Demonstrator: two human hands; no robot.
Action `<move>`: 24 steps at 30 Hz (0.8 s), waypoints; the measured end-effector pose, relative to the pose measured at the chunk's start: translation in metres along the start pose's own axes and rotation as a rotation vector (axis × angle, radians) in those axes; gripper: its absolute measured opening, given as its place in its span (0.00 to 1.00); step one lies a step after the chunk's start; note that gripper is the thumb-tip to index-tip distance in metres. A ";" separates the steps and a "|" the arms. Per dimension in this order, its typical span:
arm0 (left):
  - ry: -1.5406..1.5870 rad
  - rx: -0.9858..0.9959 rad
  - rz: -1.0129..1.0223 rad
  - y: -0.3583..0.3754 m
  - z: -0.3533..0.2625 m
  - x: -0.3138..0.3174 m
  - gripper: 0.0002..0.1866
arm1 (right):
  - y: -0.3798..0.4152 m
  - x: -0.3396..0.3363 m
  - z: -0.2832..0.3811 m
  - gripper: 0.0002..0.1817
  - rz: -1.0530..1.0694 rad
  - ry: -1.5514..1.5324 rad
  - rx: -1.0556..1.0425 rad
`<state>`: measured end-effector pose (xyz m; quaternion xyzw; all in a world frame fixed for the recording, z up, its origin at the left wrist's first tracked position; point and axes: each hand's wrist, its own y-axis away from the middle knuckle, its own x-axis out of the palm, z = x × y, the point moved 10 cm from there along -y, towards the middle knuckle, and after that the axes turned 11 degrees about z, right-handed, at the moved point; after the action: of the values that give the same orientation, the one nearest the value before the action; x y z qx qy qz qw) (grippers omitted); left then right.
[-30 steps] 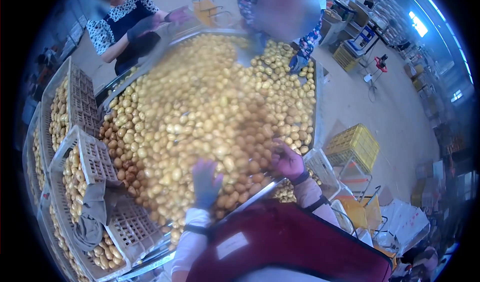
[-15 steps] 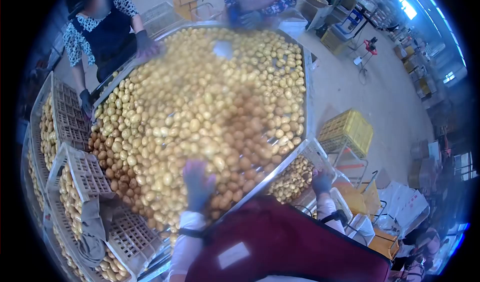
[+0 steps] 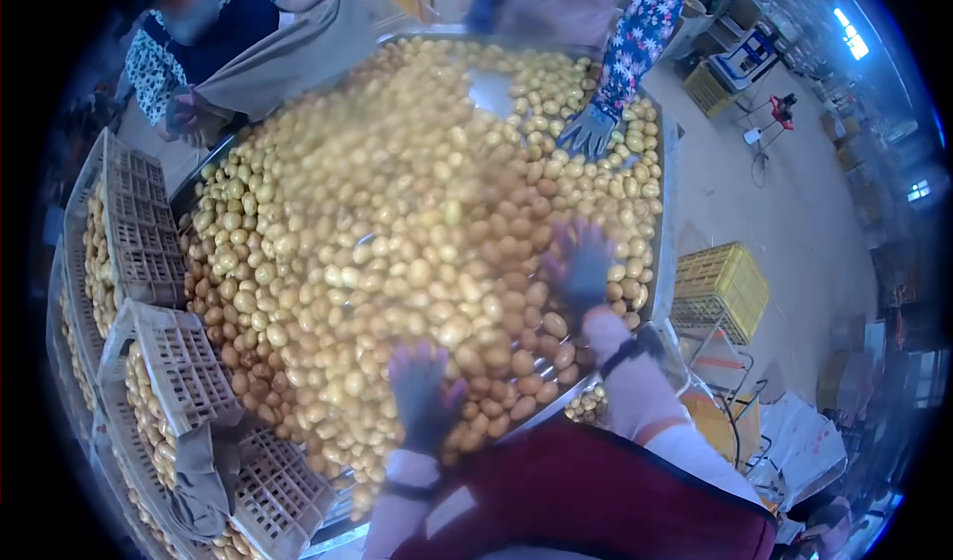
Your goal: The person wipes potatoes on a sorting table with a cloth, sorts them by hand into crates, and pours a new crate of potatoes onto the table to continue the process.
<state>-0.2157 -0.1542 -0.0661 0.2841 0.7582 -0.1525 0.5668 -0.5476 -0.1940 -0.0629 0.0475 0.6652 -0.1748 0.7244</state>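
A wide heap of small, egg-shaped, yellow-brown potatoes (image 3: 397, 252) covers the metal-edged sorting table (image 3: 667, 212). My left hand (image 3: 422, 398), in a grey glove with purplish fingertips, rests over the near side of the heap with its fingers spread. Further right and deeper in, my right hand (image 3: 582, 267) reaches over the potatoes, gloved alike, fingers apart and slightly blurred. Neither hand has a potato gripped in it. Under my right forearm, more potatoes (image 3: 588, 405) show at the near table edge.
Plastic crates (image 3: 184, 366) of potatoes line the left side, a grey cloth (image 3: 194, 481) draped over one. A co-worker at upper left holds a grey-brown cloth (image 3: 298, 59). Across the table, another person's gloved hand (image 3: 591, 131) touches the potatoes. A yellow crate (image 3: 723, 287) stands at right.
My right hand has moved from the container at the near right onto the heap. The left co-worker has raised a cloth, and the person opposite has stretched an arm onto the potatoes.
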 end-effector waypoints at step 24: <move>0.029 -0.038 -0.034 -0.011 -0.008 -0.012 0.33 | -0.093 0.008 -0.031 0.26 -0.050 -0.489 -0.074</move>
<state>-0.2261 -0.1612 -0.0531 0.2625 0.7737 -0.1437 0.5584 -0.6059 -0.2729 -0.0592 -0.0395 0.4773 -0.1745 0.8604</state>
